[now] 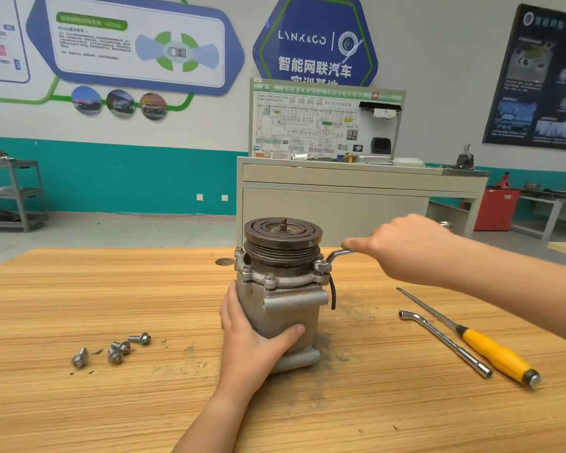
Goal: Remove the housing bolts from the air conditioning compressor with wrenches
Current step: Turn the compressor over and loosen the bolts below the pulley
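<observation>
At the middle of the wooden worktop (pixel 79 289) the air conditioning compressor (pixel 285 302) stands upright, pulley on top. The left hand (pixel 255 344) clasps its body; the right hand (pixel 402 250) grips a bent wrench (pixel 337 255) seated on a flange bolt (pixel 321 265). Four loose bolts (pixel 116 349) lie toward the left edge, a second wrench (pixel 445 343) and a yellow-handled screwdriver (pixel 494 351) toward the right. A wall sign (pixel 314 40) reads LYNK&CO (智能网联汽车 beneath).

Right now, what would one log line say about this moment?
left hand grips compressor | right hand holds wrench on housing bolt | loose bolts on table
</observation>
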A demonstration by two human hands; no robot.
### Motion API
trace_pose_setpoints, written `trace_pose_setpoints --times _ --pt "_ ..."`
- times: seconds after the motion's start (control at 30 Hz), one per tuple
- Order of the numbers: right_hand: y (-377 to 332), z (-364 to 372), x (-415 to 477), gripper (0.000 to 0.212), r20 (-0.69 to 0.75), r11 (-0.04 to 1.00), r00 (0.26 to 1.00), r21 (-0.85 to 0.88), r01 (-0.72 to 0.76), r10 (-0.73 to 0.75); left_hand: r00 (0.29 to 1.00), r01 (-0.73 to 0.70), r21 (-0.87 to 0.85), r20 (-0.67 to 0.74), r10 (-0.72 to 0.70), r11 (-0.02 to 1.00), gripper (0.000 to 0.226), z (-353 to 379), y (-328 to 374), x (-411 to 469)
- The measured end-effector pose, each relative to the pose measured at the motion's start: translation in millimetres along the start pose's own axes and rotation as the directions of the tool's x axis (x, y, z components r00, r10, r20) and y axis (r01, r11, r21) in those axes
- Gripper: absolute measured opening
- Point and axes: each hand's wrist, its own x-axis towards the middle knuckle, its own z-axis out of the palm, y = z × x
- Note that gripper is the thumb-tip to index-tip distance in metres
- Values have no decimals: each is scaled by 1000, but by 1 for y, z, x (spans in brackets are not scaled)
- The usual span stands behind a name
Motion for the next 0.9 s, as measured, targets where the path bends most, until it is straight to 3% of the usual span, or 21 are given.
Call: trace_pose_setpoints --times 0.3,0.4,0.5,0.6,0.73,0.9 --pt "-23 41 50 33 -110 993 994 114 2 11 1000 12 28 -1 -12 1000 125 -2 2 0" --pt "-21 39 39 28 -193 936 956 316 -152 221 1000 4 30 -5 -3 1000 125 -2 0 0" --pt "-21 25 12 32 -270 743 858 646 -176 438 1000 5 31 -8 -4 1000 125 -2 -1 0" --pt "-28 11 -23 35 -362 786 850 612 -93 382 1000 9 27 -5 -9 1000 125 -2 -1 0" --pt "-39 4 -48 44 -95 857 955 473 -205 281 1000 6 31 -13 -6 1000 126 -1 -1 1" --pt "-44 1 -46 49 43 896 966 365 -252 254 1000 6 31 -15 -5 1000 127 -1 -3 0"
